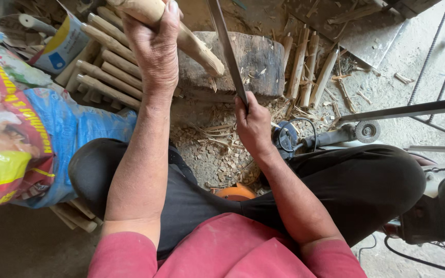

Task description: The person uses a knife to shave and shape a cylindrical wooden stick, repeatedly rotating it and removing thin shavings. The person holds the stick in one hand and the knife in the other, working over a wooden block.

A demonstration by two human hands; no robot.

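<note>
My left hand (154, 45) grips a thick peeled wooden stick (194, 44), holding it slanted with its lower end resting on a worn wooden chopping block (256, 62). My right hand (252, 123) is closed around the handle of a long flat metal blade (225, 44) that points up and away, just right of the stick's tip. Wood chips and shavings (212, 149) cover the ground in front of the block, between my knees.
A stack of peeled wooden sticks (106, 72) lies left of the block; more sticks (305, 64) lean at its right. An angle grinder (336, 135) rests by my right leg. Printed plastic sacks (21, 139) crowd the left. Metal bars (418, 108) run at right.
</note>
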